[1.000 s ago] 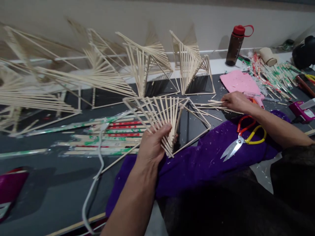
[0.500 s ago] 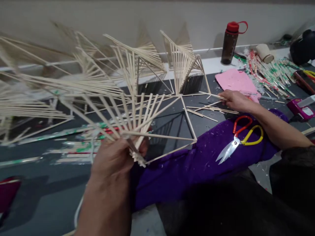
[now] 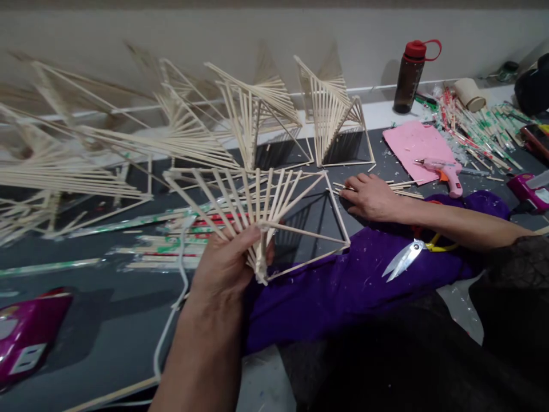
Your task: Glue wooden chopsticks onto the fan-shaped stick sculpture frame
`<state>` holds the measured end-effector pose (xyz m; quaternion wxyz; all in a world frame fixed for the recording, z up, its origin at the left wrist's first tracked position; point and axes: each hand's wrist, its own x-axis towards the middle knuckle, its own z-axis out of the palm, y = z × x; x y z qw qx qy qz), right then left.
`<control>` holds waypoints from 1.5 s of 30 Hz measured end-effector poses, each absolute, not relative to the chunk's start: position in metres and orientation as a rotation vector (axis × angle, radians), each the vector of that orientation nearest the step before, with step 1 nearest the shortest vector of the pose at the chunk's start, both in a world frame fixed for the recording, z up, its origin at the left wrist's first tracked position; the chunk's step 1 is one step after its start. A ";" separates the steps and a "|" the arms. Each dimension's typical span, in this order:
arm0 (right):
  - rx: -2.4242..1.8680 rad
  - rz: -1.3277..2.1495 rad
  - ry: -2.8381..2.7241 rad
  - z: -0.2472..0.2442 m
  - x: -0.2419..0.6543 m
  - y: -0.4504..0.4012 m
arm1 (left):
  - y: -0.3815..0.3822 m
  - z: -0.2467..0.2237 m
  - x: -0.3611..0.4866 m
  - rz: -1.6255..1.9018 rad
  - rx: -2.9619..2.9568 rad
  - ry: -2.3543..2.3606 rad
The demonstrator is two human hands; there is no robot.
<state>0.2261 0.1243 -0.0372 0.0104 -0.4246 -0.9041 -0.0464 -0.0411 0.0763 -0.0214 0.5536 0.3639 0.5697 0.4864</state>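
My left hand is closed around the joined lower end of a fan-shaped frame of thin wooden sticks, held above the table and tilted. A triangular side of this frame reaches right, over the purple cloth. My right hand lies palm down over a small pile of loose wooden sticks, touching them with its fingers apart. Just below my right forearm, scissors with red and yellow handles rest on the purple cloth; the forearm partly hides the handles.
Several finished-looking stick frames stand along the wall. At the right are a pink glue gun on a pink sheet, a red-capped bottle and wrapped chopsticks. A white cable passes beside my left forearm.
My right hand has let go of the thin stick it held and come down left onto the loose sticks, uncovering the glue gun. My left hand has shifted slightly right with the frame; the view has turned left.
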 end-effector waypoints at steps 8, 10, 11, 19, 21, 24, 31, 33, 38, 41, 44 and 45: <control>-1.431 -0.028 -2.922 -0.034 0.247 0.146 | 0.072 -0.022 -0.033 1.014 0.854 1.362; -1.490 0.029 -2.904 -0.030 0.256 0.147 | 0.076 -0.023 -0.029 0.974 0.869 1.372; -1.527 0.063 -2.866 -0.029 0.261 0.148 | 0.079 -0.023 -0.027 0.959 0.883 1.371; -1.701 0.269 -2.444 -0.026 0.293 0.158 | 0.114 -0.021 -0.019 0.783 1.081 1.359; -1.701 0.285 -2.371 -0.025 0.299 0.159 | 0.118 -0.023 -0.021 0.729 1.114 1.336; -1.687 0.318 -2.279 -0.025 0.306 0.159 | 0.121 -0.027 -0.030 0.652 1.121 1.344; -1.506 0.505 -2.176 -0.034 0.312 0.166 | 0.121 -0.022 -0.042 0.614 1.085 1.390; -1.461 0.595 -2.058 -0.035 0.312 0.170 | 0.124 -0.020 -0.035 0.581 1.110 1.357; -1.258 0.647 -1.772 -0.026 0.314 0.175 | 0.136 -0.020 -0.018 0.527 1.156 1.309; -1.169 0.562 -1.674 -0.015 0.315 0.171 | 0.143 -0.020 -0.019 0.587 1.174 1.315; -1.145 0.507 -1.600 -0.008 0.315 0.166 | 0.147 -0.020 -0.025 0.646 1.228 1.352; -1.143 0.504 -1.580 -0.007 0.314 0.165 | 0.147 -0.021 -0.027 0.670 1.244 1.356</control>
